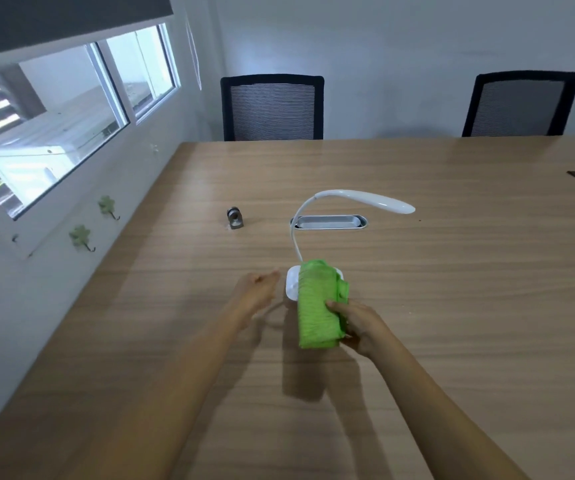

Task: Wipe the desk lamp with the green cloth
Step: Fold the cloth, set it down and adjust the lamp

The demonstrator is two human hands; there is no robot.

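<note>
- Wooden table [417, 306] fills most of the view; a white wall and a window [71, 116] run along the left side.
- Two black mesh chairs [272, 107] stand at the far edge of the table.
- Lamp [365, 200]: white, gooseneck type, standing near the table centre. Its head arches to the right, above a metal cable tray [329, 222] recessed in the tabletop.
- Cloth [317, 306]: green, folded, held upright in front of the lamp base and covering most of it.
- Right hand [358, 325]: grasps the right side of the cloth, thumb on its near face.
- Left hand [256, 289]: just left of the lamp base, blurred; it holds nothing, fingers loosely curled, and contact with the base cannot be determined.
- Small metal object [235, 218]: on the table, far left of the lamp.
- Two green clover-shaped hooks [108, 206] are fixed to the wall below the window.
</note>
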